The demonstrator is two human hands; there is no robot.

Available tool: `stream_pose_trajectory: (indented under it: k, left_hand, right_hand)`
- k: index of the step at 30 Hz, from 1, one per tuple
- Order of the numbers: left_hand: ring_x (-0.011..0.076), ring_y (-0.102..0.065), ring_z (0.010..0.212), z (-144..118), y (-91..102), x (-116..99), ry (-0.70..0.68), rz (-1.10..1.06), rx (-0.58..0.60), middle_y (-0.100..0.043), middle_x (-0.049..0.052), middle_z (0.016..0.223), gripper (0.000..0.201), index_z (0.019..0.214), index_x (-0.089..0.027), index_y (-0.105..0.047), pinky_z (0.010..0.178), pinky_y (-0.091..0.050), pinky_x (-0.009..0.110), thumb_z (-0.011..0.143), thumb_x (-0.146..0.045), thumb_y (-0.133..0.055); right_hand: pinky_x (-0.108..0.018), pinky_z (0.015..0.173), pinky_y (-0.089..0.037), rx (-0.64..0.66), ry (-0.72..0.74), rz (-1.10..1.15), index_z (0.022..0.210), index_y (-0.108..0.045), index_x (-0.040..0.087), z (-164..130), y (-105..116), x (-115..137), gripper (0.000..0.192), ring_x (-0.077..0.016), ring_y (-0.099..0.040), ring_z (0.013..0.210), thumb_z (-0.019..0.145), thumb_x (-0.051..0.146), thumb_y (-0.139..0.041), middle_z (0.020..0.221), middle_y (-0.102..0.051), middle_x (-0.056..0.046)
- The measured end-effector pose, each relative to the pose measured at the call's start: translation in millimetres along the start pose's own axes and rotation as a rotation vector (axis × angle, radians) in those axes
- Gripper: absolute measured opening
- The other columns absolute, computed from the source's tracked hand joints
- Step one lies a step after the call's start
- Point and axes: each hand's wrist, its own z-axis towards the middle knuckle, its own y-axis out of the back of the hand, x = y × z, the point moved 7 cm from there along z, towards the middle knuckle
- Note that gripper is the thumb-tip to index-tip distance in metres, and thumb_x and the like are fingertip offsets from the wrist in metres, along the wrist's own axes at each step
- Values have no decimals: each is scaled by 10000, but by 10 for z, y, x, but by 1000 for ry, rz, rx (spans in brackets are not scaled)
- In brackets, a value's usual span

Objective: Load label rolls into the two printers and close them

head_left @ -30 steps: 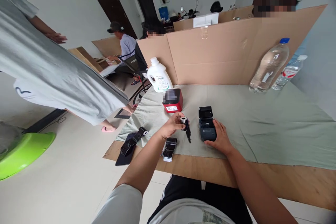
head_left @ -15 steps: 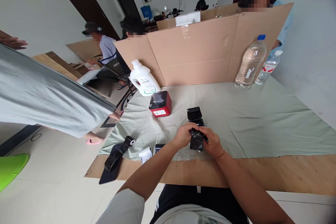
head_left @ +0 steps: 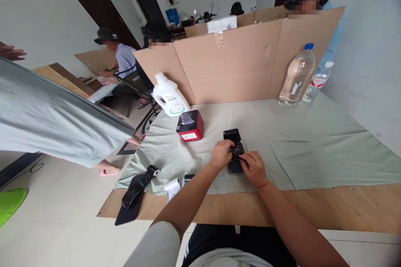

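A small black printer with its lid raised stands on the cloth in front of me. In its opening sits a black label roll with pale marbled lines. At the roll's left end, my left hand is closed with its fingertips on the roll. My right hand pinches the roll's paper edge at the right side of the opening. The fingers partly hide the roll, so I cannot tell how deep it sits.
A red-and-black box-shaped device and a white jug stand beyond my left arm. Nearer lie a loose black roll over a dark flat tablet and a white patterned roll. A cardboard screen and water bottles stand behind.
The black label roll's strip, which hung over the printer's front, is now down in the opening. My hands have moved apart slightly, the right one lower.
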Motion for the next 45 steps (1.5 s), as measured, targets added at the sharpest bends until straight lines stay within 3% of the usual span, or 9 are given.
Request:
stream_pose_trajectory:
  k: [7, 15, 23, 29, 30, 32, 35, 39, 45]
  left_hand:
    - [189, -584, 915, 6, -8, 1, -51, -31, 38, -607, 47, 977, 282, 901, -210, -573, 813, -479, 303, 705, -17, -513]
    - [200, -557, 994, 24, -52, 76, -83, -169, 24, -585, 61, 1012, 367, 924, -186, -576, 899, -476, 343, 638, 30, -493]
    - [230, -579, 975, 90, -100, 23, -105, -39, 119, -662, 76, 996, 382, 905, -187, -690, 909, -470, 394, 640, 19, -508]
    - [226, -603, 1007, 81, -28, 35, -180, -187, 257, -698, 56, 1006, 369, 883, -194, -726, 970, -465, 399, 638, -19, -513]
    - [213, -607, 999, 92, 27, 67, -152, -229, 215, -693, 50, 1004, 375, 880, -199, -722, 967, -469, 389, 648, -16, -491]
    - [204, -597, 1012, 126, 190, 174, -48, -255, 11, -671, 53, 1008, 390, 904, -199, -706, 972, -466, 388, 676, -9, -452]
    - [236, -510, 1177, 153, 332, 271, 44, -208, -229, -600, 87, 1174, 403, 1098, -191, -641, 1065, -381, 437, 751, -57, -486]
    - [240, -395, 1325, 183, 178, 216, -20, -297, -130, -470, 122, 1383, 440, 1333, -183, -467, 1132, -294, 448, 896, -235, -472]
    - [236, -515, 1165, -157, 39, 51, -113, -266, -94, -586, 141, 1204, 378, 1270, -159, -528, 1043, -382, 455, 960, -316, -378]
  right_hand:
    - [-393, 870, -508, 27, 79, -41, 964, -680, 213, -29, -65, 42, 208, -205, -604, 948, 886, 148, -498, 1002, -705, -55]
    - [-372, 859, -544, 2, 66, -19, 1013, -675, 218, -34, -68, 45, 230, -193, -625, 962, 904, 164, -480, 1056, -693, -77]
    - [-396, 876, -527, 40, 54, -47, 993, -668, 215, -18, -96, 36, 217, -206, -602, 964, 900, 158, -481, 1036, -692, -67]
    - [-401, 899, -498, 53, 63, -57, 969, -665, 214, -8, -69, 77, 209, -209, -584, 980, 871, 139, -497, 1028, -691, -63]
    - [-401, 904, -490, 54, 65, -55, 956, -665, 212, -7, -60, 87, 209, -210, -579, 993, 859, 130, -498, 1033, -690, -63]
    - [-401, 907, -471, 53, 78, -53, 911, -663, 209, -9, -41, 113, 209, -215, -569, 1020, 820, 109, -503, 1022, -689, -62]
    - [-391, 880, -450, 68, 117, -45, 836, -650, 204, -15, -30, 164, 196, -224, -562, 1000, 753, 88, -516, 923, -687, -55]
    - [-375, 821, -438, 118, 125, -32, 799, -621, 202, -20, -51, 193, 163, -221, -553, 917, 730, 95, -518, 836, -661, -47]
    - [-386, 821, -434, 137, 138, -21, 813, -610, 197, -28, -57, 215, 118, -225, -540, 905, 753, 138, -527, 842, -640, -55]
